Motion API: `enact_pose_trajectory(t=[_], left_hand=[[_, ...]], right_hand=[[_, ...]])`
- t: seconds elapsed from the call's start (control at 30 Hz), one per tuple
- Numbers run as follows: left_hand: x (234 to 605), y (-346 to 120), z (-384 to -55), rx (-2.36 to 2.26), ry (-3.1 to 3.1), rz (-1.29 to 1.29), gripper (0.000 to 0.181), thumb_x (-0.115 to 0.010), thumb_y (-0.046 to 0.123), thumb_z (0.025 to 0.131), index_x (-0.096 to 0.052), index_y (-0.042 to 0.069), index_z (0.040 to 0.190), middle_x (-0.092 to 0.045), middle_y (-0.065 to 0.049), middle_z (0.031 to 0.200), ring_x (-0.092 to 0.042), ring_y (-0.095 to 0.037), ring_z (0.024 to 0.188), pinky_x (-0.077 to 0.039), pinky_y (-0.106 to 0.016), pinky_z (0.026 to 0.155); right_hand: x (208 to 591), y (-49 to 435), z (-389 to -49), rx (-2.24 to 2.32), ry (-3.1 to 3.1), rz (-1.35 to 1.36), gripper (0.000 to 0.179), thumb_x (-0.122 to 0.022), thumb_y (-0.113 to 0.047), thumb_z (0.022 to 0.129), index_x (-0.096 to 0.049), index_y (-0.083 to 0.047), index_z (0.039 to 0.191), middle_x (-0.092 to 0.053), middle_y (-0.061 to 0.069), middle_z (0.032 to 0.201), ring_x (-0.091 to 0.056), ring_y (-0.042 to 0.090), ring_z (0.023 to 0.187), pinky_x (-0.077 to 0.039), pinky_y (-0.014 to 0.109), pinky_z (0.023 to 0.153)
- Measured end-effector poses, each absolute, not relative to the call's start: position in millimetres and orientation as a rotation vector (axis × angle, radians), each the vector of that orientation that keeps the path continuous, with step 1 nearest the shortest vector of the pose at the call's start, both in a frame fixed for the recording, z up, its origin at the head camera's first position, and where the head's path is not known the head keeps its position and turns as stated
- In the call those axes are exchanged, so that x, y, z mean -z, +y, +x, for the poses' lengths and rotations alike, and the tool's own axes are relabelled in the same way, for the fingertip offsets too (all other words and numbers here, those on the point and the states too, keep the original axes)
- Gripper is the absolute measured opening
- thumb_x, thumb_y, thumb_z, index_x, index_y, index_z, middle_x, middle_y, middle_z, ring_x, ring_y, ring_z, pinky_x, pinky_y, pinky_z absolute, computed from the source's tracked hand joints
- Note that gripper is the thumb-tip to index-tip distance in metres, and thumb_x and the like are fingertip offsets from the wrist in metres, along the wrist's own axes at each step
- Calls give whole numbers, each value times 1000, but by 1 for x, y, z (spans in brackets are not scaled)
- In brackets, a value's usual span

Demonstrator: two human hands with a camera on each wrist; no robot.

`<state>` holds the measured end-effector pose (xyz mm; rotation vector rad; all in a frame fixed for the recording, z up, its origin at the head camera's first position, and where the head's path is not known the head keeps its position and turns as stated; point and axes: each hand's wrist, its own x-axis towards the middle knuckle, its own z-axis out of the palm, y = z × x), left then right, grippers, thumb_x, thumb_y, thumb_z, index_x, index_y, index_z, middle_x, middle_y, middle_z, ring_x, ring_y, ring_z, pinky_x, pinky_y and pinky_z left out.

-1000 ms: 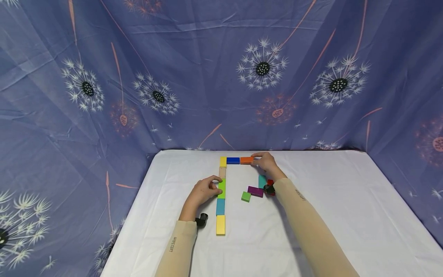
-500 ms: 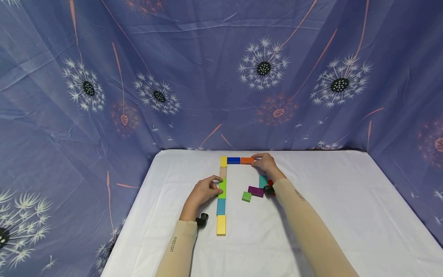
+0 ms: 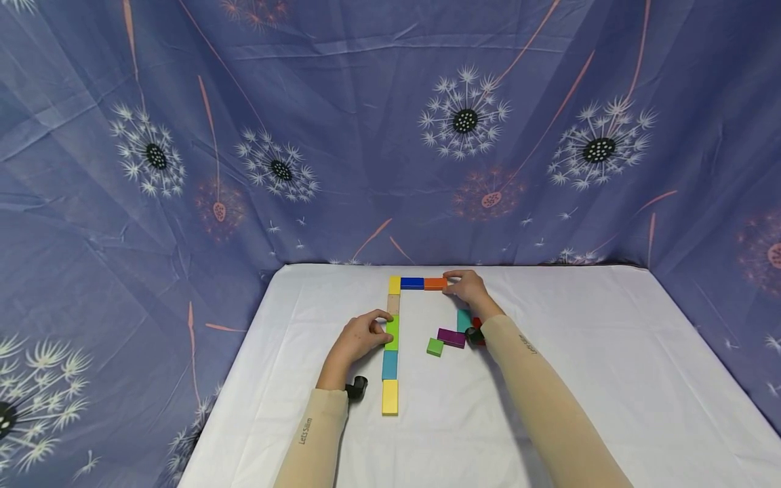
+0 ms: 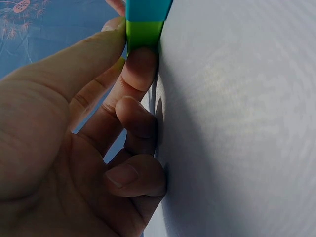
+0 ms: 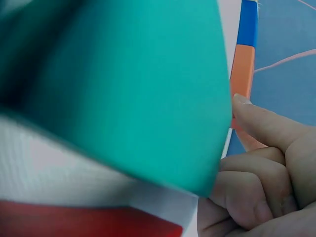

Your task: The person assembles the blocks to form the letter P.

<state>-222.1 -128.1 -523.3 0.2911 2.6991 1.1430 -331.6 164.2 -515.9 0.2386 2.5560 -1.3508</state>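
Observation:
A column of blocks runs toward me: short yellow (image 3: 394,285), tan (image 3: 393,304), lime green (image 3: 392,339), blue (image 3: 390,364) and long yellow (image 3: 390,397). My left hand (image 3: 361,337) holds the lime green block from its left side, thumb and bent fingers at it in the left wrist view. From the far end of the column, a dark blue block (image 3: 412,283) and an orange block (image 3: 435,284) extend rightward end to end. My right hand (image 3: 468,287) pinches the orange block's right end between thumb and forefinger, its other fingers curled in the right wrist view.
Loose blocks lie below the right hand: purple (image 3: 451,338), small green (image 3: 434,348), teal (image 3: 464,320) and red (image 3: 477,321), the last partly hidden by the wrist camera (image 3: 473,335). A white cloth (image 3: 610,366) covers the table; a patterned blue curtain (image 3: 366,135) hangs behind.

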Motion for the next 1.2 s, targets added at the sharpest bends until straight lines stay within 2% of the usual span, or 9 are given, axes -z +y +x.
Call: enact_pose_trajectory(t=[0.13, 0.17, 0.2, 0.37, 0.43, 0.57, 0.77, 0.97, 1.2], left_hand=[[524, -127, -223, -1139, 2698, 288, 38, -82, 25, 93, -71, 22, 130, -71, 5, 83, -59, -14, 74, -48, -36, 83], [525, -127, -224, -1134, 2699, 288, 38, -82, 25, 93, -71, 22, 129, -71, 5, 83, -59, -14, 74, -48, -36, 82], [525, -127, -224, -1130, 2700, 284, 37, -82, 25, 94, -71, 23, 129, -71, 6, 83, -59, -13, 74, -47, -36, 83], [525, -127, -227, -1126, 2700, 288, 38, -82, 26, 93, -71, 24, 129, -70, 5, 83, -58, -14, 73, -46, -35, 80], [525, -127, -227, -1132, 2696, 286, 38, -82, 26, 93, -71, 24, 129, -70, 5, 83, -58, -15, 73, -45, -35, 79], [525, -127, -227, -1128, 2687, 271, 38, -82, 26, 93, -71, 25, 129, -71, 5, 84, -58, -14, 74, -45, -33, 79], [523, -128, -225, -1133, 2682, 266, 39, -82, 26, 93, -71, 24, 130, -71, 5, 84, -58, -15, 73, -45, -34, 80], [523, -128, -224, -1133, 2680, 264, 39, -82, 26, 93, -70, 24, 130, -70, 5, 84, -58, -14, 74, -46, -35, 80], [524, -128, -224, -1127, 2681, 252, 38, -82, 27, 93, -70, 25, 130, -69, 5, 84, -57, -15, 74, -45, -34, 79]], right_hand=[[513, 166, -330, 1356, 2558, 205, 55, -77, -12, 94, -64, -13, 148, -40, 22, 168, -34, 43, 157, -29, 57, 127], [512, 167, -330, 1356, 2560, 196, 55, -76, -12, 95, -63, -14, 149, -40, 21, 168, -34, 43, 156, -31, 56, 127], [511, 168, -330, 1342, 2571, 179, 55, -76, -14, 96, -62, -14, 149, -41, 21, 168, -41, 43, 150, -38, 54, 122], [504, 177, -327, 1358, 2582, 132, 55, -74, -18, 99, -59, -17, 153, -37, 20, 170, -45, 42, 146, -45, 54, 115], [501, 180, -324, 1392, 2569, 125, 56, -74, -18, 99, -59, -17, 153, -33, 20, 172, -40, 41, 152, -41, 56, 120], [498, 187, -317, 1411, 2562, 102, 57, -74, -20, 99, -58, -17, 154, -32, 21, 172, -48, 45, 145, -40, 59, 120], [496, 193, -301, 1405, 2564, 102, 58, -76, -25, 99, -58, -22, 154, -46, 20, 163, -57, 41, 131, -44, 60, 116], [493, 199, -284, 1425, 2550, 95, 59, -75, -24, 99, -57, -23, 155, -45, 21, 164, -51, 42, 142, -42, 62, 117], [491, 205, -268, 1415, 2580, 55, 60, -74, -24, 100, -55, -20, 156, -41, 22, 167, -49, 45, 144, -42, 63, 117]])
